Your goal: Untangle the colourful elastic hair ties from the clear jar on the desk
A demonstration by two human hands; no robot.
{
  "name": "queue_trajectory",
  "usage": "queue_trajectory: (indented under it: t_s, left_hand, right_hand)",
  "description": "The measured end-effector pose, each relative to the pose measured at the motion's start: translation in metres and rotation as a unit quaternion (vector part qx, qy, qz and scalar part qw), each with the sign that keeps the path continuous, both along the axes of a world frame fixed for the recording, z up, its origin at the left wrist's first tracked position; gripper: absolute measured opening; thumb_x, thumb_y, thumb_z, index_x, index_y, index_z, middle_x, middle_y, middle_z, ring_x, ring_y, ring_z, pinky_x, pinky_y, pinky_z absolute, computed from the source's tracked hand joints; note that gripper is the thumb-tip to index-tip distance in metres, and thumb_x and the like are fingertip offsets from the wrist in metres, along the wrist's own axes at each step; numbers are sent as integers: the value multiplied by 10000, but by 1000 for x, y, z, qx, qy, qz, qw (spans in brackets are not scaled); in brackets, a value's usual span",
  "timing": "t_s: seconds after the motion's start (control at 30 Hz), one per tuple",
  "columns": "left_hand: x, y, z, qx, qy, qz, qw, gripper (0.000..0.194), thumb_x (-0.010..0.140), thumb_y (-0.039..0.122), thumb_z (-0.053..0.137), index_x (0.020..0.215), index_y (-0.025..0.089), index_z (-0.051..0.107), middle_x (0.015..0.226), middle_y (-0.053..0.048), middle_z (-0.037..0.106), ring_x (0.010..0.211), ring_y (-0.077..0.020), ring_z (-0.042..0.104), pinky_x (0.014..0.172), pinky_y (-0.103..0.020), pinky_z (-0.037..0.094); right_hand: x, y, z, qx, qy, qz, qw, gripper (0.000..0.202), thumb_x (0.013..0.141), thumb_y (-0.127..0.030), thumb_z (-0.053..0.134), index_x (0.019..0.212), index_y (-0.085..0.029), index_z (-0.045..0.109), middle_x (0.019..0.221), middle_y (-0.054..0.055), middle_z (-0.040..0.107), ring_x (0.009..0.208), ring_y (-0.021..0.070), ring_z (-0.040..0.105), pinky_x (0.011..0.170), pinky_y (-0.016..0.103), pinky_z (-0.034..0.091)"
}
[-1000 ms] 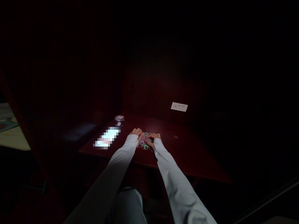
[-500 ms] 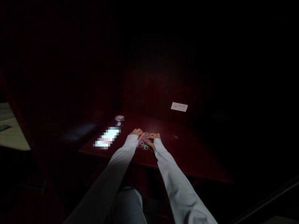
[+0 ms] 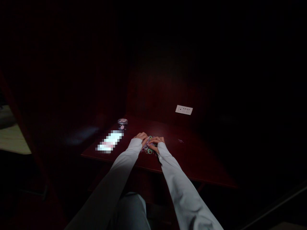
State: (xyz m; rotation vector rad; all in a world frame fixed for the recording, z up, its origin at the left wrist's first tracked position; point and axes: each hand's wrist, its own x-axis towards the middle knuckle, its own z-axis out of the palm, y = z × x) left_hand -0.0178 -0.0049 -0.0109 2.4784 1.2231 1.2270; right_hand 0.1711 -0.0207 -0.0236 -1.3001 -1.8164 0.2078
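A small heap of colourful hair ties (image 3: 150, 151), with green, purple and pale loops, lies on the dark red table (image 3: 192, 163). At its left side is my left hand (image 3: 141, 137), fingers bent and closed, tips at the loops. My right hand (image 3: 157, 141) reaches in from the other side, with thumb and fingers pinched together over the heap. Whatever sits between the fingertips is too small to make out. A few thin purple bands (image 3: 180, 141) lie apart on the right.
A round clear container (image 3: 122, 122) stands at the back left. In front of it is a bright, pixelated phone-like screen (image 3: 110, 141). A white socket plate (image 3: 184, 110) is on the back wall. Dark partitions flank the table, and a pale surface (image 3: 14, 137) shows far left.
My fingers have shifted very slightly at the heap, the two hands staying close together. The other things on the table have not moved.
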Motion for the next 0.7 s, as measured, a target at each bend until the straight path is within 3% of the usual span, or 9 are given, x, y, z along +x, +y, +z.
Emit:
queue_trajectory:
  t_s: [0.17, 0.4, 0.53, 0.63, 0.7]
  left_hand:
    - [1, 3, -4, 8, -20, -4, 1000, 276, 1041, 270, 481, 879, 240, 702, 1060, -48, 739, 966, -191, 649, 870, -289, 525]
    - [4, 15, -11, 3, -17, 19, 1000, 197, 1013, 239, 546, 876, 234, 688, 1041, -43, 730, 967, -201, 648, 850, -297, 512]
    - [3, 16, -11, -9, 0, 11, 1000, 173, 1017, 256, 565, 891, 229, 682, 1045, -42, 730, 989, -197, 650, 880, -287, 511]
    - [3, 13, -10, -6, -13, 15, 1000, 187, 1031, 270, 549, 904, 233, 681, 1054, -40, 724, 994, -192, 646, 893, -282, 510]
    - [3, 10, -10, -4, -11, 19, 1000, 212, 1046, 272, 517, 920, 235, 683, 1060, -41, 721, 991, -189, 638, 899, -282, 509]
  right_hand:
    - [1, 7, -5, 20, 14, -2, 1000, 194, 794, -477, 879, 750, -290, 851, 920, 64, 784, 1032, 295, 602, 981, 487, 484]
    - [4, -11, 4, 62, 21, 16, 998, 176, 898, -433, 786, 864, -276, 860, 973, 76, 770, 1058, 272, 601, 981, 447, 500]
    - [4, -8, 2, 86, 23, 10, 996, 227, 936, -450, 733, 874, -270, 857, 964, 76, 754, 1063, 269, 589, 965, 439, 507]
    - [15, 1, 2, 91, 15, -24, 995, 273, 934, -489, 718, 832, -272, 847, 938, 67, 744, 1038, 266, 570, 971, 448, 486]
    - [34, 6, 5, 67, 13, -92, 993, 298, 899, -518, 738, 781, -262, 836, 925, 71, 745, 1014, 276, 549, 969, 476, 459]
